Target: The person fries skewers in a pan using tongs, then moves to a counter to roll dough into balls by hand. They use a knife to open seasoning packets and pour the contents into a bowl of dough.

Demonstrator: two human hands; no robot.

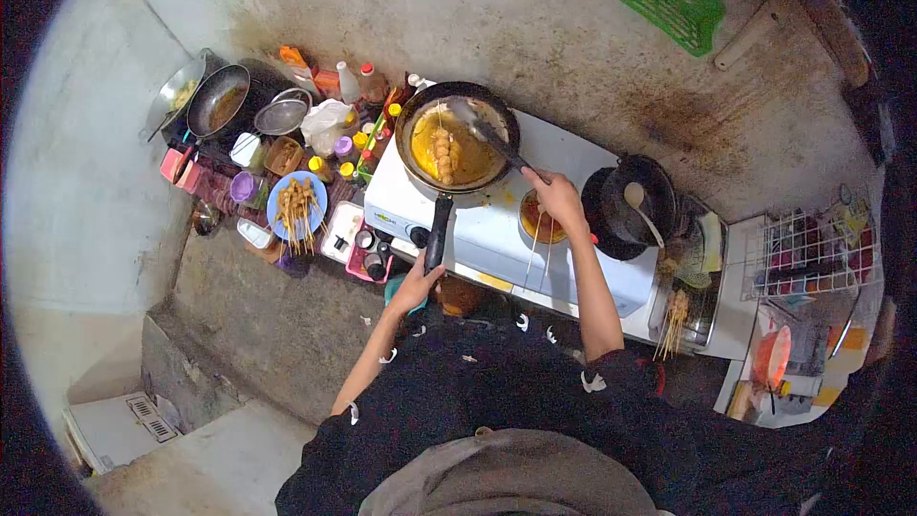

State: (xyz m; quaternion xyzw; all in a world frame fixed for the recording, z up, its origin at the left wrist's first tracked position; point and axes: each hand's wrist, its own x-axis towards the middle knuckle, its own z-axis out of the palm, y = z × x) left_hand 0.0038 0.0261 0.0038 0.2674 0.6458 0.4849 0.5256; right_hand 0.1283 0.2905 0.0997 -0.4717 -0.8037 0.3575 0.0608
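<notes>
A black frying pan [411,148] sits on the white stove [497,229], holding oil and skewered balls [442,155]. My left hand [416,285] grips the end of the pan's black handle [437,234]. My right hand [556,199] holds a metal spatula [482,126] whose blade rests in the pan. The same hand is over a small bowl of orange sauce [531,220] with thin skewer sticks beneath it.
A blue plate of skewers [296,205], bottles, jars and two more pans [212,100] crowd the left. A black pot with a spoon [638,199] stands on the right burner. A tray with skewers [680,311] and a wire rack [812,248] lie further right.
</notes>
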